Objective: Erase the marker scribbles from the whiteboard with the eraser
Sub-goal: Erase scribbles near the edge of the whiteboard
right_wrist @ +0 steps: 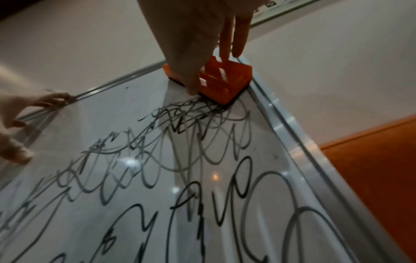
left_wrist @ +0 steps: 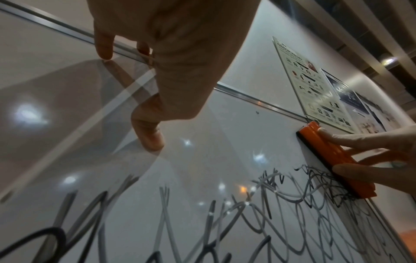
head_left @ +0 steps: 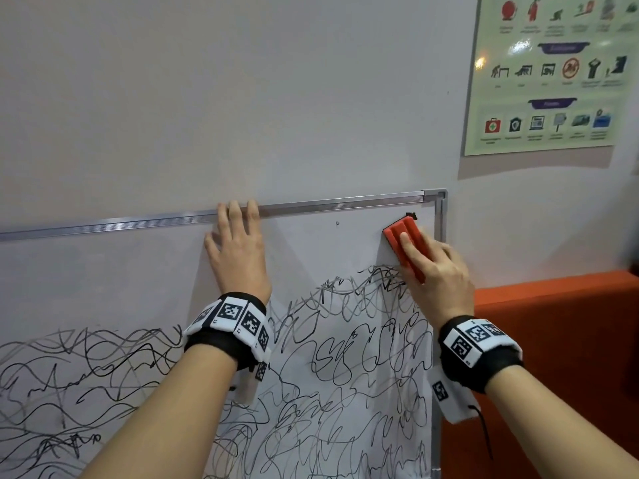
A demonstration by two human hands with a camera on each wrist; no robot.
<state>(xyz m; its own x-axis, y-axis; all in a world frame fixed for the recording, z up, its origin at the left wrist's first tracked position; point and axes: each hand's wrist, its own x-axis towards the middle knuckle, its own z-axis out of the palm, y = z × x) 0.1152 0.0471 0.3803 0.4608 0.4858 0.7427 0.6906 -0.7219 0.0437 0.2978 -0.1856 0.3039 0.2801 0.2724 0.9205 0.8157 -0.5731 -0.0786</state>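
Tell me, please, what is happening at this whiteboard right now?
A person is wiping marker off a whiteboard. Their right hand holds an orange-red eraser against the board near its top right corner, at the upper edge of the scribbles. Their left hand lies flat on the board, its fingers reaching the top frame. The strip along the top is mostly bare; black scribbles cover the rest.

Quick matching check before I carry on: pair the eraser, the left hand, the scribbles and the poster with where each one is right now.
Things:
1. eraser
2. left hand
3. scribbles
4. poster

Places:
A. on the wall, up and right of the whiteboard
B. flat on the board, fingertips at its top frame
C. covering the board's lower part
D. near the board's top right corner, under the right hand

Pairs: 1-D, 2-B, 3-C, 4-A
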